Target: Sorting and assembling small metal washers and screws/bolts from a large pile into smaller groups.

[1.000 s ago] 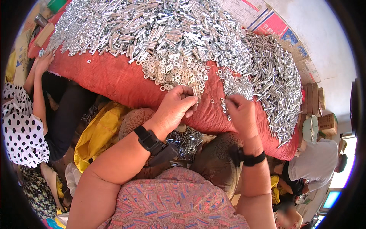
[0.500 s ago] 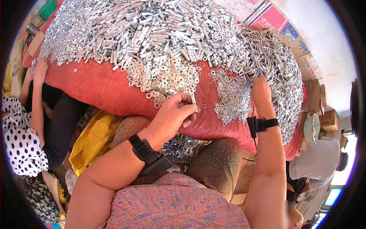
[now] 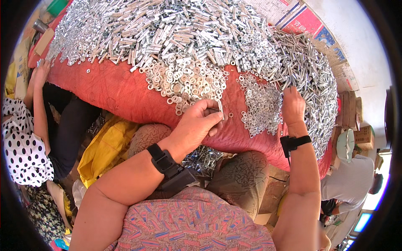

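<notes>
The person's left hand [image 3: 197,125] hangs over the near edge of a red mesh cloth [image 3: 109,90] that covers the work surface, its fingertips pinched together on a small silvery metal sleeve [image 3: 220,105] held upright just above the cloth. A black wrist strap [image 3: 161,158] circles that forearm. Just beyond the left hand lies a heap of flat washers [image 3: 184,81], some of them spilling down toward the fingers, and one loose washer [image 3: 230,114] sits on the cloth just beside the sleeve. The right hand [image 3: 292,106] reaches farther out, resting on the border between a patch of small spring washers [image 3: 261,106] and a long bank of metal tubes [image 3: 312,88] that runs down the right side; its fingers point into the tubes, and whether they grip anything cannot be told from this angle. That wrist wears a black band [image 3: 294,141]. Behind everything, a broad pile of short silvery sleeves [image 3: 167,25] fills the far part of the cloth. In the person's lap, between the knees, a small heap of finished shiny parts [image 3: 203,157] shows. At the far left another person's hand [image 3: 41,72] touches the cloth's edge, above a polka-dot garment [image 3: 23,150]
</notes>
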### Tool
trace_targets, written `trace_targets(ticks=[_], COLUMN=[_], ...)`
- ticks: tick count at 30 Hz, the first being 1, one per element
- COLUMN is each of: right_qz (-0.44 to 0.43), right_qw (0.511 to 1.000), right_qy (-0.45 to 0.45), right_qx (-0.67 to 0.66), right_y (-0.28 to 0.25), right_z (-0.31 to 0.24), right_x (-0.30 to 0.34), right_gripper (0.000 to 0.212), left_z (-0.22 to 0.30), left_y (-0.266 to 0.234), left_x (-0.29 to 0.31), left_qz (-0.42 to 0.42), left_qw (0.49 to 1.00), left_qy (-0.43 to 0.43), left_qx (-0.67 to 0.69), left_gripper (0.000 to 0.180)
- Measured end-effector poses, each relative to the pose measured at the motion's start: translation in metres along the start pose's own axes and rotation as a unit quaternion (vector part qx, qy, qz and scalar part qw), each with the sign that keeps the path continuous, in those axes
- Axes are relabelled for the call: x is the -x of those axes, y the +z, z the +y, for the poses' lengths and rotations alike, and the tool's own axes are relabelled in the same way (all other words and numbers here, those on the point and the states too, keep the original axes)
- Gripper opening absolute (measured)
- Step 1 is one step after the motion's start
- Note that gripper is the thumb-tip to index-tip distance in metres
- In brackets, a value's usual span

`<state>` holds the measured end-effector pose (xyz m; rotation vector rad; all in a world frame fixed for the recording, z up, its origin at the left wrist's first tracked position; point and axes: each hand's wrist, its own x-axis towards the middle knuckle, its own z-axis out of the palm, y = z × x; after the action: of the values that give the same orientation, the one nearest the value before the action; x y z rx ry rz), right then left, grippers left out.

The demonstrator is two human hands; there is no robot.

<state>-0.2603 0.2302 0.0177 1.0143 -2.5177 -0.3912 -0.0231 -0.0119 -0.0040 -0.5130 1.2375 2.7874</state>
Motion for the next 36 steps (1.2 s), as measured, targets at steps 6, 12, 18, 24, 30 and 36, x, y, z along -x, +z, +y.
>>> trace_targets(ticks=[6,12,18,24,30,36], right_qz=[0.088,0.016,-0.009,-0.015,-0.096,-0.054], right_qw=[0.905,0.854,0.882,0.883,0.771,0.765], right_qy=[0.160,0.017,0.012,-0.001,0.046,0.092], right_qx=[-0.385,-0.519,-0.471,-0.469,-0.628,-0.634], right_y=[-0.059,-0.103,-0.090,-0.088,-0.109,-0.115], right_z=[-0.033,-0.137,-0.152,-0.162,-0.173,-0.181], right_x=[0.014,0.054,0.049,0.053,0.059,0.057], right_gripper=[0.006,0.010,0.021,0.022,0.027,0.031], left_z=[0.002,0.001,0.004,0.001,-0.001,0.004], left_y=[-0.001,-0.003,0.001,-0.005,-0.011,-0.003], left_x=[-0.002,0.002,0.010,0.010,0.011,0.015], left_qz=[0.001,0.015,0.054,0.031,0.045,0.054], left_qw=[1.000,1.000,0.997,0.998,0.998,0.997], left_qy=[0.004,0.022,0.051,0.058,0.047,0.049], left_qx=[-0.003,0.008,0.024,0.013,-0.009,-0.030], left_gripper=[0.013,0.012,0.014,0.014,0.014,0.014])
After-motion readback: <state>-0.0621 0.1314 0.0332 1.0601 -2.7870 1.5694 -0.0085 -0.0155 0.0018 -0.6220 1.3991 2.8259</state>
